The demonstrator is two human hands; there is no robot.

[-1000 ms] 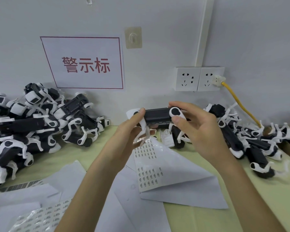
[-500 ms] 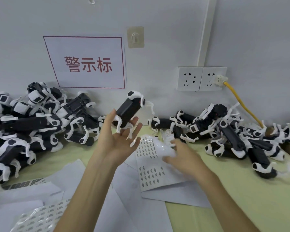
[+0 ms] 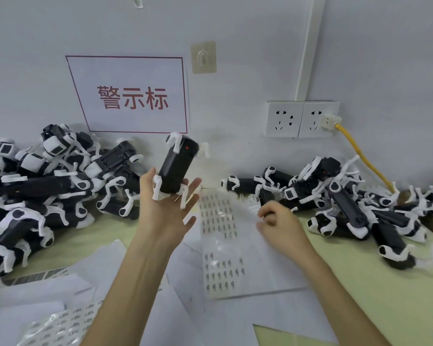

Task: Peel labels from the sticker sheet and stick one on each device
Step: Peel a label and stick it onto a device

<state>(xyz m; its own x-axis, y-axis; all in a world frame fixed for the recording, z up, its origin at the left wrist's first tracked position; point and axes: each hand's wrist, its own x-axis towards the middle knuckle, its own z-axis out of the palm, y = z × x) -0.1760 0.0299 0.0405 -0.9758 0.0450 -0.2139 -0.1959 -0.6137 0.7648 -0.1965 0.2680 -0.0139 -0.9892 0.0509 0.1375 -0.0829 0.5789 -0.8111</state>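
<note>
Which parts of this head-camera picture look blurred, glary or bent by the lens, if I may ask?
Head view: the right hand and the top of the sticker sheet are smeared by motion; the device on the left hand is slightly soft; the sheet's glossy middle shows pale glare; the wide lens tilts the wall sign and the white duct; light is even, shadows faint.

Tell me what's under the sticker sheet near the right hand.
The sticker sheet lies on overlapping plain white sheets, themselves on the green table. The right hand covers its right edge; anything beneath the sheet's middle is hidden.
</note>
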